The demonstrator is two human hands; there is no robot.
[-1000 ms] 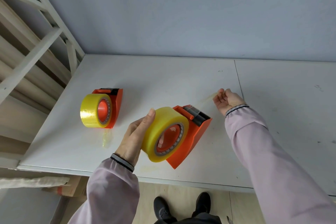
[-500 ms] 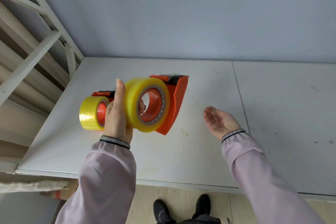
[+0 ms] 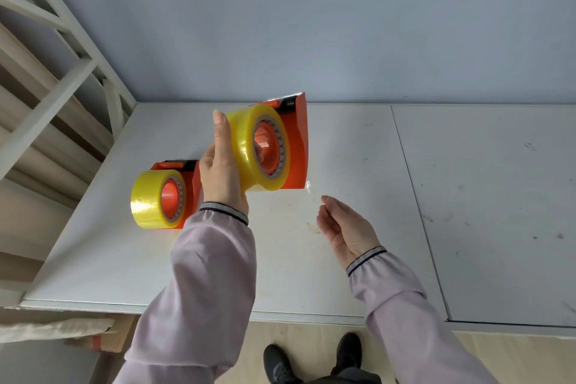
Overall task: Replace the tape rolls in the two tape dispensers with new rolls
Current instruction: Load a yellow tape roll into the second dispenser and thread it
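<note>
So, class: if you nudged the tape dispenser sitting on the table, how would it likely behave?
The dispenser on the table rests on its flat orange plate, so it would probably slide rather than roll. Its thick yellow roll overhangs on one side, so it may tip that way. It looks like rigid plastic, likely stiff.

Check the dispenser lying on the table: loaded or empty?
Loaded. A yellow roll sits on the hub of the orange dispenser resting on the table.

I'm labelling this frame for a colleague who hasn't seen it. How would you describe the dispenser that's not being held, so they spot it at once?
Start at the white table and go to its left part, near the slatted wooden frame. There an orange tape dispenser with a yellow roll sits on the tabletop. Unlike its twin, raised in the left hand, nobody touches it.
</note>
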